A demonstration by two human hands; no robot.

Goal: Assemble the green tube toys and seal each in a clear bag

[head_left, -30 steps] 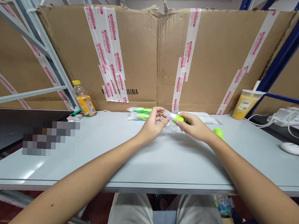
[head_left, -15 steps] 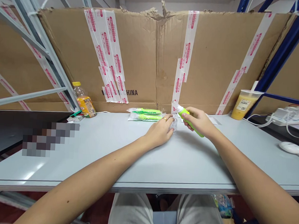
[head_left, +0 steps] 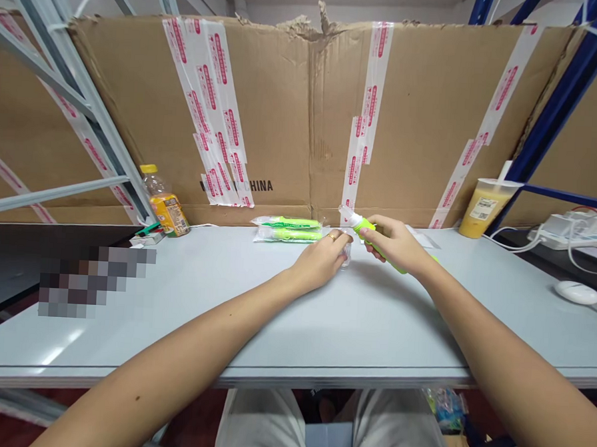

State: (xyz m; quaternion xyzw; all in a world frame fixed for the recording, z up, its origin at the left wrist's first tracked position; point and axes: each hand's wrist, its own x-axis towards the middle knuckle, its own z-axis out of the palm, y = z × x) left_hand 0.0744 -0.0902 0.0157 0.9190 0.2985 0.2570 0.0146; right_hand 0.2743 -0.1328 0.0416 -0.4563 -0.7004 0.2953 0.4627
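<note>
Cardboard (head_left: 284, 116) backs the pale surface (head_left: 200, 278). The left hand (head_left: 319, 258) curls over a clear container (head_left: 347, 254), whether gripping I can't tell; the right hand (head_left: 395, 243) clasps a green tube (head_left: 366, 226).

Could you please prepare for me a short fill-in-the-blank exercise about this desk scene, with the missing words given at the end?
1. The right hand holds a slim tube whose body is bright ____.
2. The left hand wears a gold-coloured ____.
3. The drink bottle has a cap coloured ____.
4. A white ____ sticks up from the drink cup.

Missing words: green; ring; yellow; straw.
</note>
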